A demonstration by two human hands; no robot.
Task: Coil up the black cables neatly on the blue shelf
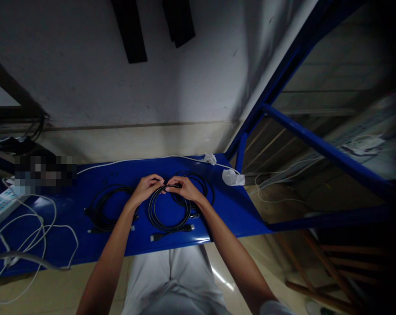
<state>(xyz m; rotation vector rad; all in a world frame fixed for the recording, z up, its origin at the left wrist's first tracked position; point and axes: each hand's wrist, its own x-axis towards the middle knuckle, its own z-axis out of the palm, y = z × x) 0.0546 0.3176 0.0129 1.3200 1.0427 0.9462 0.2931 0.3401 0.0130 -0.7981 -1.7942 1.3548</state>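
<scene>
A black cable coil (pixel 168 221) hangs in loops over the blue shelf (pixel 237 210), its two plug ends lying near the shelf's front edge. My left hand (pixel 146 188) and my right hand (pixel 183 188) both pinch the top of this coil, fingertips nearly touching. To the left a second black coil (pixel 103 214) lies flat on the shelf. Behind my right hand lies a third black coil (pixel 204 186), partly hidden by that hand.
White cables (pixel 37 236) and a white power strip (pixel 1 205) lie at the shelf's left end. A white cord (pixel 125 161) runs along the back edge to crumpled white wads (pixel 232 177). Blue rack beams (pixel 316 144) rise on the right. The wall stands close behind.
</scene>
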